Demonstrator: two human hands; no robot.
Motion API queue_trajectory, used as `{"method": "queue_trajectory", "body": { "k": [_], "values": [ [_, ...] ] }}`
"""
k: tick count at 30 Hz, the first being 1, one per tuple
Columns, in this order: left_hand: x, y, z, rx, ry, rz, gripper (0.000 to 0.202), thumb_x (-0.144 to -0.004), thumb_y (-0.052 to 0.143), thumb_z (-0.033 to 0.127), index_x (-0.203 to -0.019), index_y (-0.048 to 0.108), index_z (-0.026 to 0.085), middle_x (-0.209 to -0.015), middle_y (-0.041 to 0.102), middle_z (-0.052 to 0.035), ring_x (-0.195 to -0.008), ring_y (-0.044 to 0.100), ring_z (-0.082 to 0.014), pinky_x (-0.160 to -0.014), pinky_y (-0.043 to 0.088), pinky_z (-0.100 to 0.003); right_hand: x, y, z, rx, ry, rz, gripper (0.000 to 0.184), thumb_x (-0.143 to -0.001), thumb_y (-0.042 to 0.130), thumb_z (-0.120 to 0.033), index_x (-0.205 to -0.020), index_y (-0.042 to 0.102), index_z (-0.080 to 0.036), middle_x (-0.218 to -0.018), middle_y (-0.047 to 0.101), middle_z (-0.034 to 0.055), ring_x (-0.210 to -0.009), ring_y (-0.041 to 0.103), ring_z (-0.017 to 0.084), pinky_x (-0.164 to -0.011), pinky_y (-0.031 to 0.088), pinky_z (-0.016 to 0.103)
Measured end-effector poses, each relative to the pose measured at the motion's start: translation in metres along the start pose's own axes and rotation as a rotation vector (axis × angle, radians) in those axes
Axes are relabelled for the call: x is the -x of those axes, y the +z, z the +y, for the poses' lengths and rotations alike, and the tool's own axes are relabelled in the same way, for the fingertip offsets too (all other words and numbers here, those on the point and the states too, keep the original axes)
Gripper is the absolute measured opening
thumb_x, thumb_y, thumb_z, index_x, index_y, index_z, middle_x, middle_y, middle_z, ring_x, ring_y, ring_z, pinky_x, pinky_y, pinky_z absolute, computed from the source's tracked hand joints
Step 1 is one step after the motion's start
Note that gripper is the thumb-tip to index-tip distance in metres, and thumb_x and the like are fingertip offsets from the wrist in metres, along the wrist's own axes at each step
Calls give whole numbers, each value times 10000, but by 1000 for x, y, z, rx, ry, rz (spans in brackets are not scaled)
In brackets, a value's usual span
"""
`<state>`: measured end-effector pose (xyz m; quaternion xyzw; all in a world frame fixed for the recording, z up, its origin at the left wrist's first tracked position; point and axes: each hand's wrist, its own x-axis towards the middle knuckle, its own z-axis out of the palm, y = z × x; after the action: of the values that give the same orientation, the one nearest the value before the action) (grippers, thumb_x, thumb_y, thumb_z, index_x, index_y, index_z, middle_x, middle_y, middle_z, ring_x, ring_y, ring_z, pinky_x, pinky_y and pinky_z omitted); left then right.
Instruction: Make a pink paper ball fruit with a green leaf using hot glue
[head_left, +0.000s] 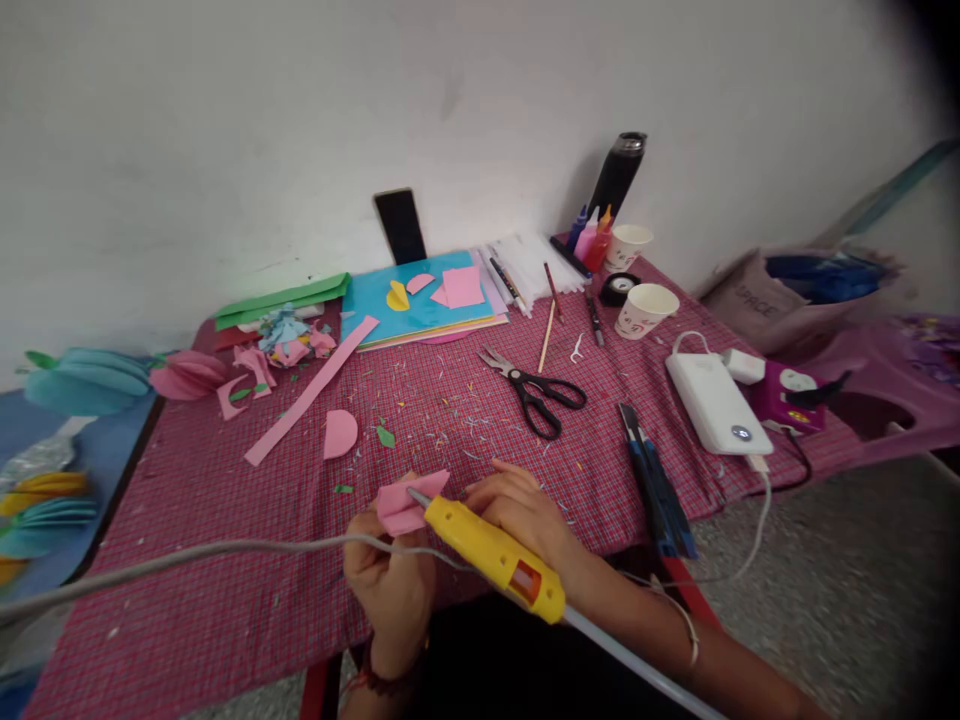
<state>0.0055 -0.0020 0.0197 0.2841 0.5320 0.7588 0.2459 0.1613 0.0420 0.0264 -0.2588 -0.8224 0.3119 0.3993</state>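
Observation:
Close to the table's near edge, my left hand (394, 590) pinches a folded piece of pink paper (397, 515). My right hand (529, 515) is closed around a yellow glue gun (491, 550), with a clear glue stick (637, 660) running out of its back end. The gun's nozzle points left and meets the fold of the pink paper; whether glue is coming out cannot be seen. A grey cable passes in front of my left hand. Just beyond my hands lie a pink half-round paper (341, 434) and a long pink paper strip (311, 392).
Black-handled scissors (529, 390) lie mid-table among paper scraps, with a box cutter (652, 480) to the right. Paper cups (646, 311), a white power bank (718, 402) and a black bottle (619, 175) stand or lie rightward. Coloured sheets (375, 315) and a phone (400, 226) are at the back.

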Motion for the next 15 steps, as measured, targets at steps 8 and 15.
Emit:
{"method": "queue_trajectory", "body": {
  "k": [8, 15],
  "values": [
    [0, 2, 0, 146, -85, 47, 284, -671, 804, 213, -707, 523, 202, -594, 608, 92, -560, 618, -86, -539, 521, -176, 0, 3, 4, -10, -4, 61, 184, -997, 451, -344, -895, 572, -249, -916, 711, -16, -916, 661, 148, -1047, 359, 419],
    [-3, 6, 1, 139, -62, 7, 287, -673, 804, 232, -703, 521, 197, -615, 616, 80, -581, 612, -91, -595, 539, -218, -3, 4, 6, -21, -16, 93, 262, -1012, 399, -386, -857, 556, -244, -865, 695, -15, -856, 662, 148, -1017, 380, 402]
  ]
}}
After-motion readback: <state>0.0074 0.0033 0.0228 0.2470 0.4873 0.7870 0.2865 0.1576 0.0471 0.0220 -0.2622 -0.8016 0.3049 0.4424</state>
